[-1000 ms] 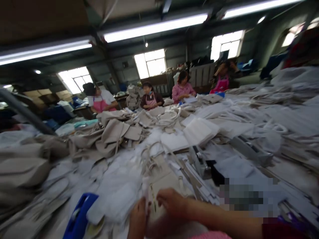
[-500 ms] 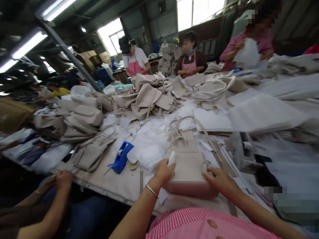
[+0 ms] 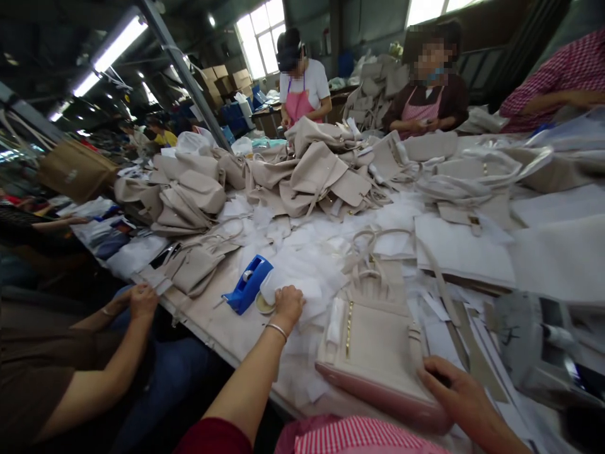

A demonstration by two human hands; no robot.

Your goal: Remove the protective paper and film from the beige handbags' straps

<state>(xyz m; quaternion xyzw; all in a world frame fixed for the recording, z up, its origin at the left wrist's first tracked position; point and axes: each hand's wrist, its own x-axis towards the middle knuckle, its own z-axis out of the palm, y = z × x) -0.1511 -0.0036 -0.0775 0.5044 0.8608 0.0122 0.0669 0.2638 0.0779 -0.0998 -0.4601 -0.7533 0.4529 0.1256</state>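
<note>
So the left hand (image 3: 289,304) has just left the bag (image 3: 378,334) for the white sheets (image 3: 326,277): fingers curled, can't tell if they've caught one. Right hand (image 3: 456,394) is half-curled at the bag's side (pinch unclear). Bag's on the table (image 3: 250,343); blue dispenser (image 3: 246,287) crowds the left hand.

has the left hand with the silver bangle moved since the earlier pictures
Yes, the left hand has moved left, away from the beige handbag and closer to the blue plastic tape dispenser, at the white sheets.
</note>
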